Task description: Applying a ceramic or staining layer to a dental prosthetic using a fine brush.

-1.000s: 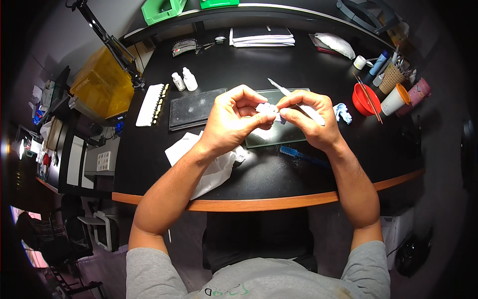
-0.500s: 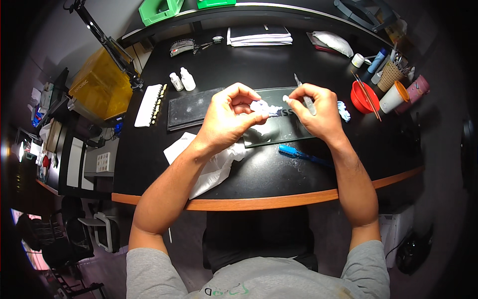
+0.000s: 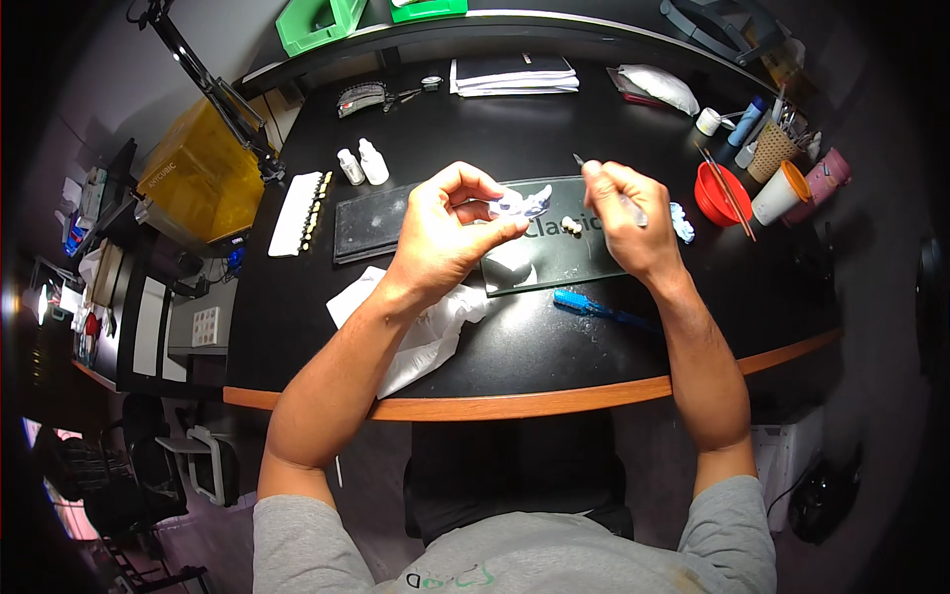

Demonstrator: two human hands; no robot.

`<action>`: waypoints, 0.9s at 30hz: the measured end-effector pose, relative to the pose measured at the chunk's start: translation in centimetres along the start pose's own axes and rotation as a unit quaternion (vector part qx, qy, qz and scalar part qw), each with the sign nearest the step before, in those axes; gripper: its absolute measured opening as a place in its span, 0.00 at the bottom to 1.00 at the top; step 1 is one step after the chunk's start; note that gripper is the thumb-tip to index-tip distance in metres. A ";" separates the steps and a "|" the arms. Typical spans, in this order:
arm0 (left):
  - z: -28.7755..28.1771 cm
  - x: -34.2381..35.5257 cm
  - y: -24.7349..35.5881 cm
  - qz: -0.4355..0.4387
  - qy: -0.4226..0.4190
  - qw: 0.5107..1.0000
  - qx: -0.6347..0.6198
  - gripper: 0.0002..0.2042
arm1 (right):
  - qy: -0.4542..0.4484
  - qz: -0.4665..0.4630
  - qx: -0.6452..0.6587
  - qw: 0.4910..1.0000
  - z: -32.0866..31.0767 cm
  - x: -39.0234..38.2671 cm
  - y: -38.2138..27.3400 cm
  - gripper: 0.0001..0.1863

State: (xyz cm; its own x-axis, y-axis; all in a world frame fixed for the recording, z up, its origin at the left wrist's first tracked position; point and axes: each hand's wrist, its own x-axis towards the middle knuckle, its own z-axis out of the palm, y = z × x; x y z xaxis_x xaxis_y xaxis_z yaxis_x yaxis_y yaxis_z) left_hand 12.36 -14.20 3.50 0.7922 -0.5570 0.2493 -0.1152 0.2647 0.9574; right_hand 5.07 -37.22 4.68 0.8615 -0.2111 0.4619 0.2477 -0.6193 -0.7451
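Note:
My left hand (image 3: pixel 457 220) pinches a bluish-white, irregular dental-model-like piece (image 3: pixel 524 202) between thumb and fingers above the dark glass slab (image 3: pixel 524 280). My right hand (image 3: pixel 633 223) is closed around a slim knife-like tool (image 3: pixel 581 159), its pointed end sticking out past the fingers at the far side. On the slab between the hands lie small cream tooth-like pieces (image 3: pixel 571 227). Another pale blue lump (image 3: pixel 682 223) rests just right of my right hand, partly hidden by it. Nearer me is a blue-handled tool (image 3: pixel 584 302), its right end running under my wrist.
Crumpled white tissue (image 3: pixel 426 342) lies under my left forearm. Leftward are a dark flat case (image 3: pixel 366 223), two white bottles (image 3: pixel 371 161) and a strip of tooth-shaped samples (image 3: pixel 315 213). A red bowl (image 3: pixel 717 193) with brushes across it and an orange-white cup (image 3: pixel 780 195) stand right.
The small white piece between my right fingertips is gone from them; small pieces now show on the slab. My right hand has turned, tool upward. The piece in my left hand has tilted.

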 end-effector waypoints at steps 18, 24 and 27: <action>0.0 0.0 0.2 0.001 0.025 0.999 -0.020 0.15 | 0.042 -0.286 0.051 0.956 1.1 -1.4 -2.7 0.07; 0.1 0.0 0.6 0.012 0.042 0.999 0.033 0.15 | 0.041 -0.306 0.017 0.951 1.0 -1.3 -2.6 0.08; 0.0 0.0 0.6 0.016 0.042 0.998 0.046 0.15 | 0.039 -0.304 0.010 0.952 1.1 -1.3 -2.6 0.08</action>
State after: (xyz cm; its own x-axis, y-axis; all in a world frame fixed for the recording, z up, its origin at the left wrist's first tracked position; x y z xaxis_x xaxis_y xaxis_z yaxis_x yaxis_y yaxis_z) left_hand 12.24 -14.03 4.07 0.8343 -0.4807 0.2699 -0.1926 0.2046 0.9597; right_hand 3.76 -34.53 5.51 0.5205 0.1252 0.8446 0.6988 -0.6308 -0.3372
